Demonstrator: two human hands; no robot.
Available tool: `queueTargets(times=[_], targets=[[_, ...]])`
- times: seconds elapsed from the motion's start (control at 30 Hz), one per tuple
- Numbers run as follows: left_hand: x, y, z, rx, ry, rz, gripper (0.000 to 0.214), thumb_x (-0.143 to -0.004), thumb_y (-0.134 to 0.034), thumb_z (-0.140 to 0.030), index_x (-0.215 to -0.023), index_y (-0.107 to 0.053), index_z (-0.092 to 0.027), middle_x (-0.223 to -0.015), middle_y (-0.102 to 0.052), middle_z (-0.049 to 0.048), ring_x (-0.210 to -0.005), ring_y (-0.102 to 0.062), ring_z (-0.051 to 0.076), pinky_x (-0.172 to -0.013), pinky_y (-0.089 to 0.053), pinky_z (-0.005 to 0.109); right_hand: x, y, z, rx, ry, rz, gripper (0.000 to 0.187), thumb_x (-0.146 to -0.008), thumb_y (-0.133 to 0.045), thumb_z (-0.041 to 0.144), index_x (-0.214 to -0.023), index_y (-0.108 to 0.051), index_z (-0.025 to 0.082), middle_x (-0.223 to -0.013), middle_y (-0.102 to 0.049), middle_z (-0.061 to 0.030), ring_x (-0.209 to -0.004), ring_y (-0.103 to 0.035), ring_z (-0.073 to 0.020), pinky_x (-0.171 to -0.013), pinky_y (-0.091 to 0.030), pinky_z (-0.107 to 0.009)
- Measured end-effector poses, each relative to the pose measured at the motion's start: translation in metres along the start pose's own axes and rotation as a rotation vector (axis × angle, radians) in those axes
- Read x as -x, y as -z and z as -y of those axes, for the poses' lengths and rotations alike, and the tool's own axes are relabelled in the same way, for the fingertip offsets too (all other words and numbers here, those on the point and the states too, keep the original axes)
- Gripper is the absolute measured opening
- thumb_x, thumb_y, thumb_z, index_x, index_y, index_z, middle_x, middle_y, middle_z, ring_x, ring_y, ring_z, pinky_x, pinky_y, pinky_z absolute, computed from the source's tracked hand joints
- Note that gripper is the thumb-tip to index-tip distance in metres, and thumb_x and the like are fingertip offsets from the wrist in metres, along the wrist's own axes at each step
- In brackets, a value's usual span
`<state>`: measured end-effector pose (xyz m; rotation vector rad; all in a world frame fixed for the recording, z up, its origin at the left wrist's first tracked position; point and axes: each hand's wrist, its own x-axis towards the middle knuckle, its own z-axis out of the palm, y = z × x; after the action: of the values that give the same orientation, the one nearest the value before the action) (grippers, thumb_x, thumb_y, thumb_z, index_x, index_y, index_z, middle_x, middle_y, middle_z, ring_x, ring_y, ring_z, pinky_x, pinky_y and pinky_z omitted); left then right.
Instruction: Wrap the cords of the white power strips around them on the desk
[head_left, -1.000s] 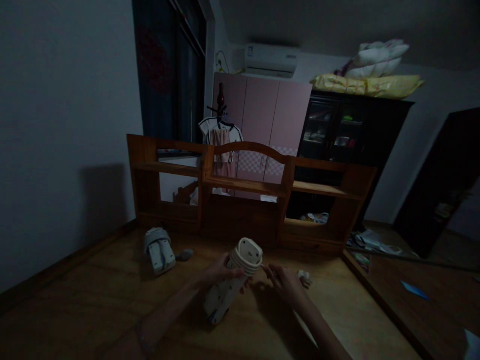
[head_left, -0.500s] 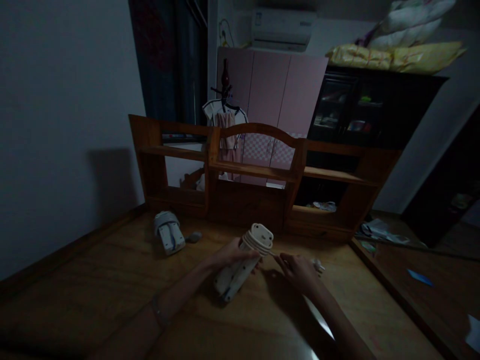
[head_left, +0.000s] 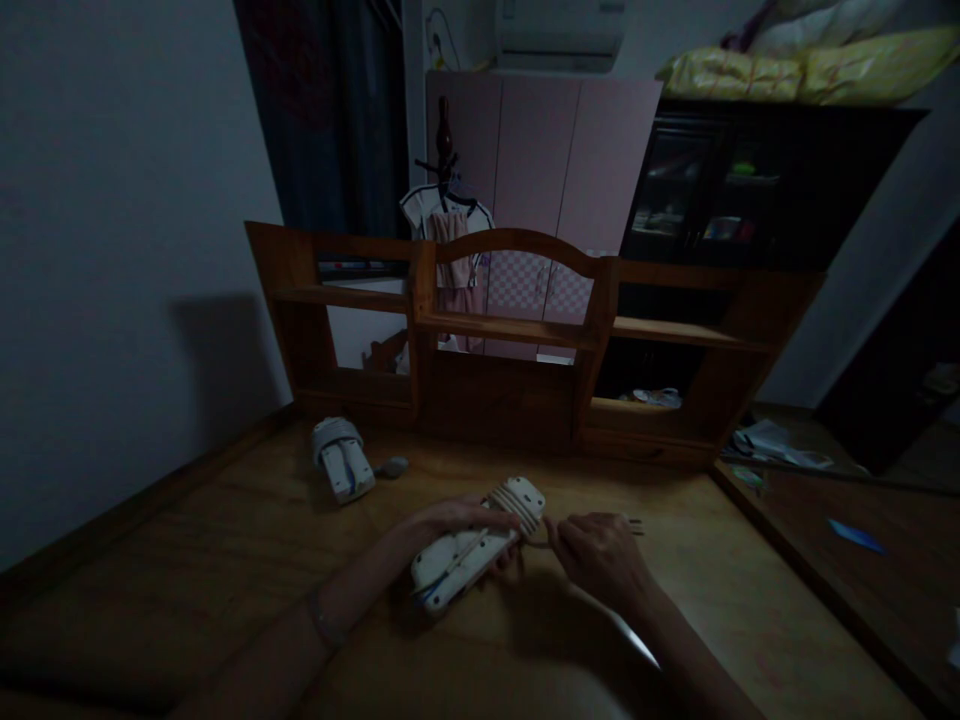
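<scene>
My left hand (head_left: 450,520) is wrapped round a white power strip (head_left: 472,545) with its cord wound about it, tilted low over the wooden desk (head_left: 225,590). My right hand (head_left: 600,555) is closed just right of the strip's far end. It pinches the plug end of the cord (head_left: 634,522), whose prongs stick out past the fingers. The room is dim and fine detail is hard to see.
A second white power strip (head_left: 341,465) lies at the back left, with a small grey object (head_left: 391,466) beside it. A wooden shelf unit (head_left: 517,350) stands along the desk's far edge. Papers (head_left: 772,440) lie on the surface to the right.
The power strip has tipped from near upright down towards the desk. My right hand has closed on the plug, which lay on the desk before. The view has tilted down a little.
</scene>
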<state>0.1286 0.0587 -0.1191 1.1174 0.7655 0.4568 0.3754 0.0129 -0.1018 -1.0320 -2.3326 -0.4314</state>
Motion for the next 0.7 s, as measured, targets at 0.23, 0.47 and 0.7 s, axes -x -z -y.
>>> queueTargets(times=[0.23,0.47,0.7], targets=[[0.012,-0.018,-0.011,0.043,0.149,0.159,0.041,-0.072,-0.072,-0.035,-0.107,-0.064,-0.015,-0.088,-0.071,0.0107,-0.069,-0.067,0.019,-0.066,-0.054,0.031,-0.001,0.008,0.020,0.023,0.215,-0.242,0.025,-0.086,-0.056,0.014,-0.062,-0.053,0.018,-0.052,-0.052,0.0027,-0.047,-0.044,-0.0100,-0.054,-0.024,-0.029],[0.005,-0.037,0.006,0.061,0.099,0.119,0.038,-0.070,-0.073,-0.040,-0.095,-0.066,-0.012,-0.077,-0.070,0.0102,-0.064,-0.066,0.020,-0.063,-0.054,0.031,0.001,0.016,0.015,0.029,0.293,-0.310,0.026,-0.083,-0.059,0.008,-0.061,-0.049,0.019,-0.051,-0.049,0.0053,-0.046,-0.041,-0.0085,-0.052,-0.026,-0.027],[0.004,-0.050,0.004,0.024,-0.026,0.097,0.038,-0.074,-0.070,-0.041,-0.098,-0.064,-0.012,-0.079,-0.069,0.0096,-0.062,-0.066,0.019,-0.058,-0.053,0.030,0.003,0.028,0.008,0.019,0.206,-0.421,0.033,-0.081,-0.061,0.008,-0.055,-0.044,0.019,-0.048,-0.046,0.0054,-0.045,-0.039,-0.0081,-0.051,-0.025,-0.028]])
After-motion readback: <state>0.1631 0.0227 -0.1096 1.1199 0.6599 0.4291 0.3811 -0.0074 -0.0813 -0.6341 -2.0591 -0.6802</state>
